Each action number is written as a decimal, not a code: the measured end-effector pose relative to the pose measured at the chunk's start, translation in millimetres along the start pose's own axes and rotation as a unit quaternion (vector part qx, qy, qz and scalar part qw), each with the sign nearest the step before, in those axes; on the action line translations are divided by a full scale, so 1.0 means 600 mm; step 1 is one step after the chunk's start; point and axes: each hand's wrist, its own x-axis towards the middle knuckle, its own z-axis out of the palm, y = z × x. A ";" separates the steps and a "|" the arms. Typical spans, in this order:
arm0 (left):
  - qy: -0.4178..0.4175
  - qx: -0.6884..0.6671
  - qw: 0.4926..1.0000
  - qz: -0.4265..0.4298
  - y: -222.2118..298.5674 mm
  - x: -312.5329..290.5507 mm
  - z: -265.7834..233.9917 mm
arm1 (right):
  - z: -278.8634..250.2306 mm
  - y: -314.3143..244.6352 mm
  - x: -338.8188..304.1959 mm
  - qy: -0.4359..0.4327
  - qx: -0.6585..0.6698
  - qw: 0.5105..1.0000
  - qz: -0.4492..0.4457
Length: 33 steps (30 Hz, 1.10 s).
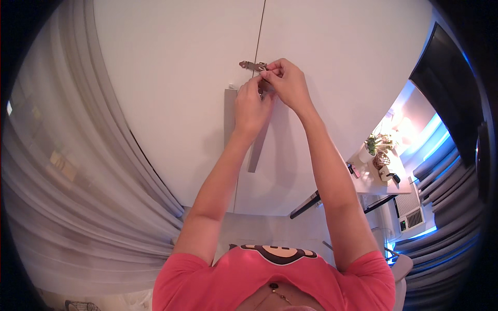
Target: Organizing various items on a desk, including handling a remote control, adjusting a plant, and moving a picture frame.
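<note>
A metal hasp latch [252,66] lies across the seam between two white cabinet doors [176,62]. My right hand [290,85] is closed, its thumb and index finger pinching at the latch's right end. Just below, my left hand [251,110] is closed with its fingers curled. A small dark metallic piece shows by its fingertips, too hidden to name. Two long grey handles flank the seam: the left handle [230,116] is partly behind my left hand, and the right handle [259,147] runs down beside my left wrist.
Sheer curtains [62,171] hang at the left. On the right, a white table [368,176] carries a potted plant [369,146] and small items. Beyond are a dark wall screen [441,78], an air conditioner [412,215] and grey curtains [441,192]. A chair [402,267] stands at lower right.
</note>
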 end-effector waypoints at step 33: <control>-0.164 0.107 0.963 0.184 0.013 0.145 -0.066 | 0.024 0.023 -0.041 0.061 0.056 0.993 0.086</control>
